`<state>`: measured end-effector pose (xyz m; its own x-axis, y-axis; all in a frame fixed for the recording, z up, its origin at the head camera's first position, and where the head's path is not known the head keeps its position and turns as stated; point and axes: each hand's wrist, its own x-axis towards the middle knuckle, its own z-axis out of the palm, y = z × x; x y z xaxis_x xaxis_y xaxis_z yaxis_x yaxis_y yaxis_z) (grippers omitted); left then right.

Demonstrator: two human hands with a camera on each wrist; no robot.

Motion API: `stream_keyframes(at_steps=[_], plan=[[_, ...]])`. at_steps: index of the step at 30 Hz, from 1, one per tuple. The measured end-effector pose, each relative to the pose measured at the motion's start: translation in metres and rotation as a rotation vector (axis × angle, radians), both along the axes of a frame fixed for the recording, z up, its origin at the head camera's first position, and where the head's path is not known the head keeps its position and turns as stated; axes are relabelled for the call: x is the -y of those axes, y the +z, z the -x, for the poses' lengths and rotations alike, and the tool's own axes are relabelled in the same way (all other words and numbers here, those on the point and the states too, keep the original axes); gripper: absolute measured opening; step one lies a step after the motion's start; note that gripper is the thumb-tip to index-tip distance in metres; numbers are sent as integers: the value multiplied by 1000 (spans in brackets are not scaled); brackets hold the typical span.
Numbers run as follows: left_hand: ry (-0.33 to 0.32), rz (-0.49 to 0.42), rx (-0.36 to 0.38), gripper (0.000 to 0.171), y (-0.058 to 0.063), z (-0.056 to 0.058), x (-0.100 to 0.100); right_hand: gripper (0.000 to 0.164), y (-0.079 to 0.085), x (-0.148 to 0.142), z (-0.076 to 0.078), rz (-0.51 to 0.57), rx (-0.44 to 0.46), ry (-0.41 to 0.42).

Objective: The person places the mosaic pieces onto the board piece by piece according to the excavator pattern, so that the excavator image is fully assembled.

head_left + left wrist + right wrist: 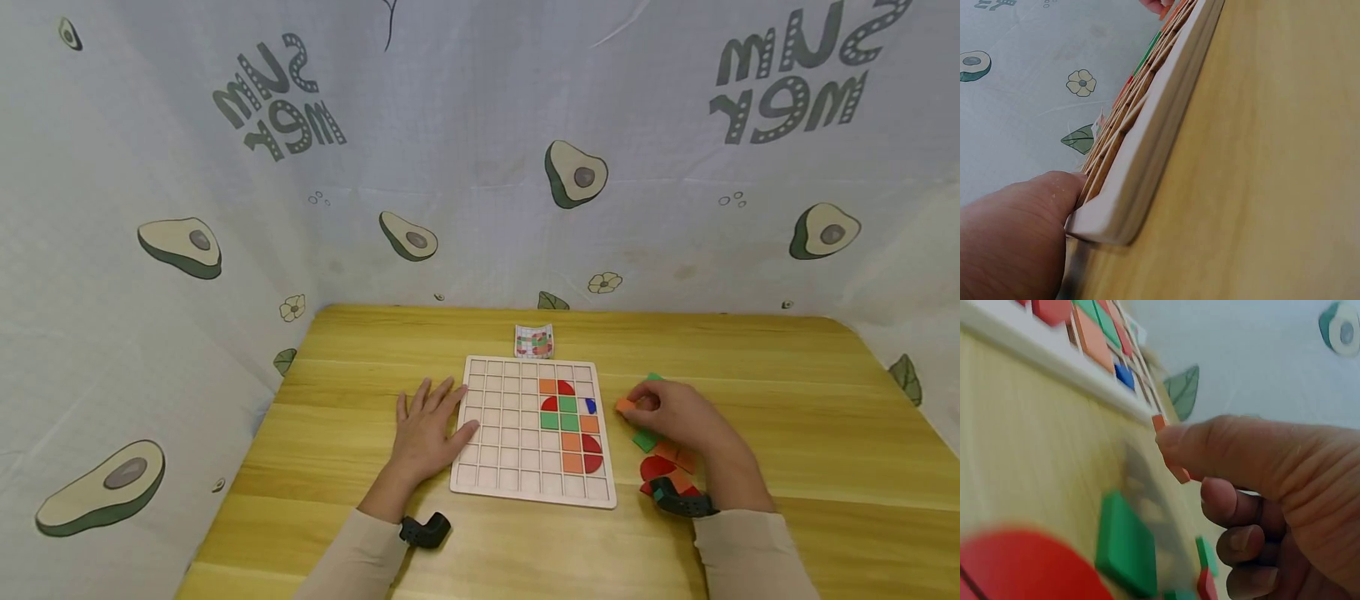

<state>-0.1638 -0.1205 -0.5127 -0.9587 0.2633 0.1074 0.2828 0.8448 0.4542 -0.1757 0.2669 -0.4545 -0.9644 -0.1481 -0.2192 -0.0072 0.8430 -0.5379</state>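
Observation:
A pale wooden grid board [495,482] lies on the table, with orange and green squares, red rounded pieces and a small blue rounded piece [590,406] in its right-hand cells. My left hand [423,437] is spread at the board's left side, thumb and forefinger touching its edge. To the right of the board, my right hand [678,412] pinches an orange tile [625,406] between thumb and finger, above the table. In the right wrist view the thumb covers the middle of this tile [1179,473]. Its other fingers are curled.
Loose pieces lie under and near the right hand: a green tile [643,442], a red rounded piece [657,468] and several others, partly hidden by the wrist. A small printed pattern card [533,342] touches or nearly touches the board's far edge. A patterned cloth hangs behind the table.

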Motion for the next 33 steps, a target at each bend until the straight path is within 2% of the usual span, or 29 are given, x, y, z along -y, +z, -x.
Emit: stream_keyframes(at_steps=[4, 9, 14, 18, 28, 33], plan=[[0, -2, 0, 63, 1, 0, 0, 28, 5, 28, -2, 50, 11, 62], [-3, -4, 3, 63, 1, 1, 0, 22, 7, 62, -5, 22, -8, 188], [-2, 1, 6, 63, 2, 1, 0, 17, 3, 81, -9, 18, 2, 272], [-1, 2, 5, 63, 3, 1, 0, 19, 1, 89, -10, 13, -11, 299], [4, 0, 8, 63, 3, 1, 1, 22, -4, 93, -9, 4, -30, 298], [7, -5, 10, 63, 2, 1, 1, 21, 0, 87, -9, 12, -17, 269]])
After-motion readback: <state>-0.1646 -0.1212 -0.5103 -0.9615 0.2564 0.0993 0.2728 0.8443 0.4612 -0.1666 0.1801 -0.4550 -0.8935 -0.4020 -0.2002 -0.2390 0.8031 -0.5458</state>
